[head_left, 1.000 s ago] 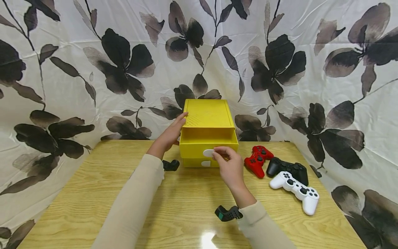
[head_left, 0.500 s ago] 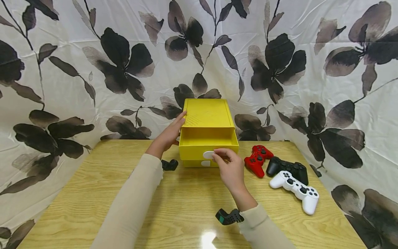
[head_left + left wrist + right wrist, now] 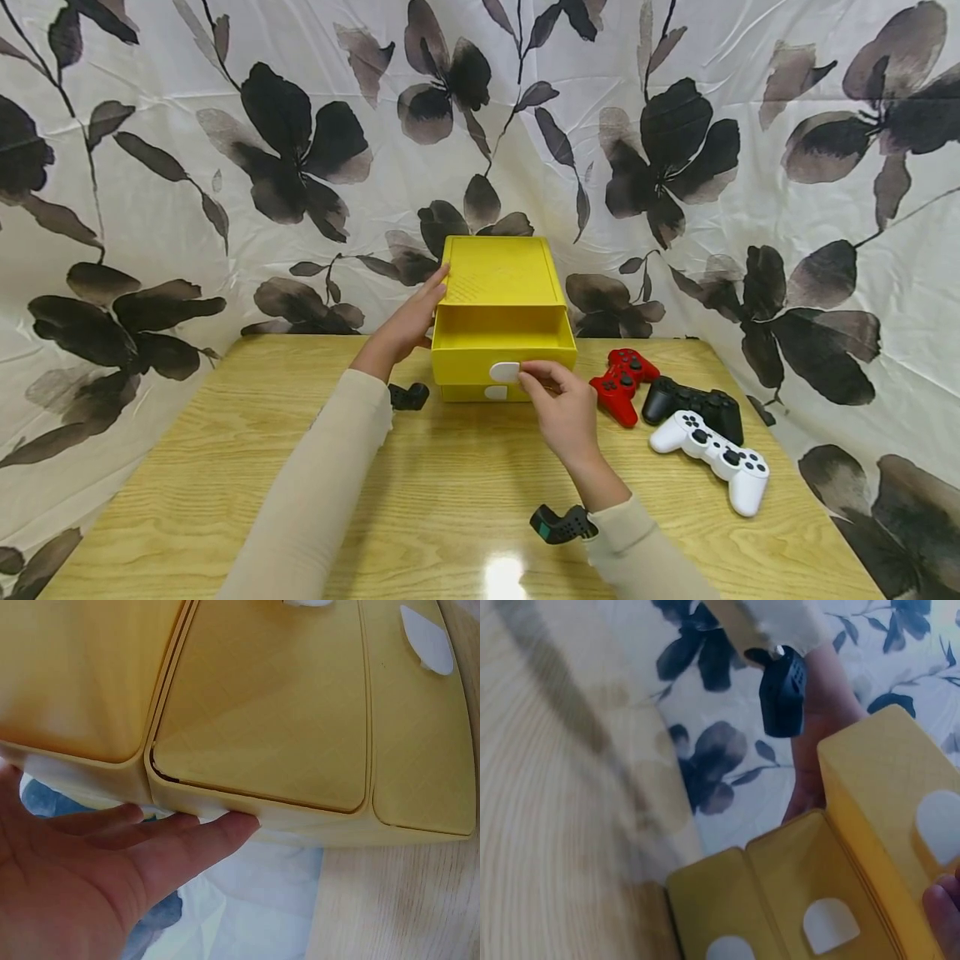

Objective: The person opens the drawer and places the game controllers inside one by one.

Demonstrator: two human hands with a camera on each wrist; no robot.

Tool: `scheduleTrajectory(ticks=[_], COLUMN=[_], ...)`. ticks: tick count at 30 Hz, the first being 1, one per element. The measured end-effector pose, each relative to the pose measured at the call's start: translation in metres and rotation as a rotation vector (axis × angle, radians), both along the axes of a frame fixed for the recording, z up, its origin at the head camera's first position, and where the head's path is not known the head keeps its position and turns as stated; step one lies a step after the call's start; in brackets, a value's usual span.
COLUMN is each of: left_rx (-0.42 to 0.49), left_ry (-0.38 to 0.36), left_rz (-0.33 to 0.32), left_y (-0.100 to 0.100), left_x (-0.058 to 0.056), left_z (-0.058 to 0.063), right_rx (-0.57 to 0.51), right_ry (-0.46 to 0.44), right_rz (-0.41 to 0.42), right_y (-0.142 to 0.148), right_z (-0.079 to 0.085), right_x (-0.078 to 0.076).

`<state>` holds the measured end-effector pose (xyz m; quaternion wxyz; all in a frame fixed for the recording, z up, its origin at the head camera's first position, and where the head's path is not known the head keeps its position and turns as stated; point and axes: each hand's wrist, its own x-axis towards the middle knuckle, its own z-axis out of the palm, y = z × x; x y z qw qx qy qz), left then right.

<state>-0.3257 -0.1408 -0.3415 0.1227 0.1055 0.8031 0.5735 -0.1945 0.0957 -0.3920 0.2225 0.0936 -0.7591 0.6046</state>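
Observation:
A yellow drawer box (image 3: 501, 271) stands on the table with its top drawer (image 3: 465, 368) pulled partly out. No contents show inside that drawer. My left hand (image 3: 401, 333) rests against the box's left side; in the left wrist view its extended fingers (image 3: 199, 844) touch the side wall. My right hand (image 3: 566, 412) is at the top drawer's white pull tab (image 3: 504, 372), thumb and forefinger bent close together. In the right wrist view the tab's flat edge (image 3: 946, 862) shows whole, with the fingertips (image 3: 941, 907) just beside it.
Right of the box lie three game controllers: red (image 3: 622, 387), black (image 3: 693, 408) and white (image 3: 712, 458), the white one overlapping the black. Lower drawers have white tabs (image 3: 831, 925) too. Behind the wooden table (image 3: 435, 500) hangs a floral cloth (image 3: 525, 125).
My right hand has shifted slightly right, its fingertips slipping off the white tab to its edge. The drawer and my left hand stay nearly in place.

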Motion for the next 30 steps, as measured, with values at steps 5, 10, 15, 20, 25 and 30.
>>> scheduleTrajectory(ticks=[5,10,15,20,25,30], left_rx=[-0.023,-0.027,-0.034,-0.031,-0.022,-0.008], left_ry=[0.005,0.009,0.010,0.017,-0.008,-0.014], left_rz=[-0.003,-0.001,0.006,0.005,-0.016,-0.018], left_y=[0.000,0.001,0.002,0.001,0.003,0.002], left_x=[0.001,0.002,0.002,0.001,0.015,0.006], left_z=[0.002,0.002,-0.001,-0.003,0.014,0.005], right_rx=[0.070,0.118,0.167,0.243,0.320,0.424], right_ry=[0.013,0.004,-0.009,-0.040,-0.059,-0.040], right_rz=[-0.025,-0.031,-0.040,-0.071,-0.105,-0.124], right_y=[0.011,0.025,0.042,0.060,0.079,0.094], right_z=[-0.003,-0.005,-0.010,-0.017,-0.025,-0.034], right_x=[0.001,0.001,0.001,0.002,0.003,0.003])
